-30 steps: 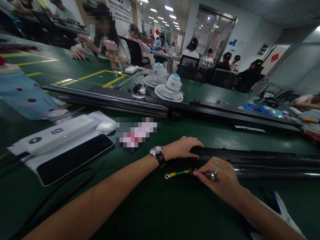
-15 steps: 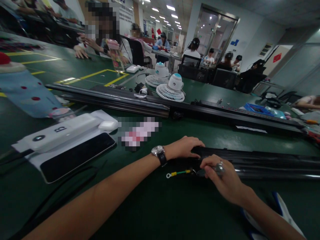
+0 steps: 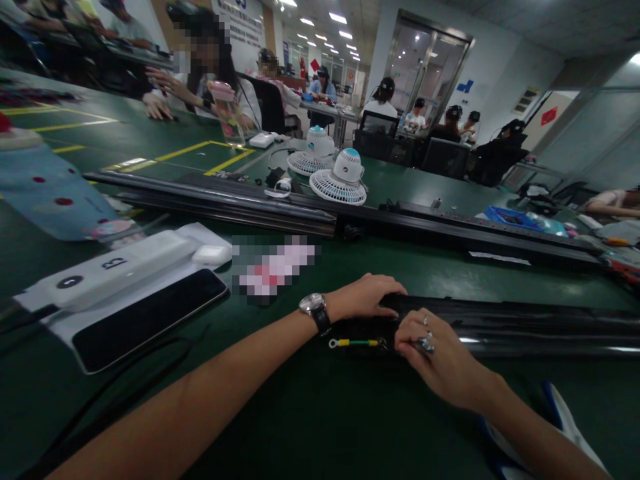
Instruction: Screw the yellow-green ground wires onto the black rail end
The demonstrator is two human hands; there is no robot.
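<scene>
Lower in view and more tightly curled than half a second ago, my right hand (image 3: 440,350) works by the left end of a black bar (image 3: 530,323), where the short green wire (image 3: 363,343) now lies level, its free end swung slightly away from me. From my remote seat I see the bar flat on the green table (image 3: 320,413), running out of view to the right.

My left hand (image 3: 373,295) is part closed, thumb and fingers bent around the bar's end, and appears to pin it. My right fingers are drawn together on what looks like a small grey tool (image 3: 425,345); its tip is hidden, so I cannot tell what it touches.

I judge the bar stiff, modest in weight and slick along its glossy faces; the edges near its end offer the surest hold. The wire looks light and bendy, best taken by a yellow sleeve (image 3: 344,343) rather than the ring (image 3: 333,343).

I count one bar under the hands, one wire showing one ring and two sleeves, one watch (image 3: 314,305), one phone (image 3: 153,320), one white box (image 3: 127,267) and two white fans (image 3: 346,163). More long bars (image 3: 240,200) lie behind, overlapping too much to number.
</scene>
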